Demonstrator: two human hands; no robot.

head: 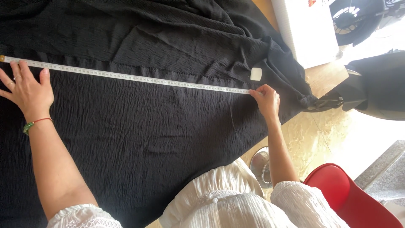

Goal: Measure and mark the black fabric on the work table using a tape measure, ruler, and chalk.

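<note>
White measuring tape (pixel 126 76) lies stretched flat across black crinkled fabric (pixel 139 126), running from about 9 o'clock at the left edge to roughly 3 o'clock of frame centre, slanting slightly down toward the right. A small brass end tab shows at the tape's left end.

Left hand (pixel 28 88) at 9 o'clock: fingers spread wide, palm down flat on the fabric, fingertips touching or just below the tape near its left end. Grips nothing, only presses. Ring on one finger, green and red bracelet (pixel 34 124) at the wrist.

Right hand (pixel 266 99) at 3 o'clock: fingers curled in, fingertips pinned on the right end of the tape against the cloth. Cannot tell whether it pinches the tape or just presses it down.

White tailor's chalk (pixel 256 74), rounded square piece, sits on the fabric just above the right hand, at about 2 o'clock, apart from the tape.

Fabric covers most of the wooden worktop (pixel 325 76), bunched into folds toward 1 o'clock. Bare wood shows at 2 to 3 o'clock. White board (pixel 306 29) lies at 1 o'clock on the worktop. Black fan (pixel 354 19) at the top right corner. Red chair (pixel 350 198) at 5 o'clock. Person wears a white embroidered blouse (pixel 228 202), at 6 o'clock.
</note>
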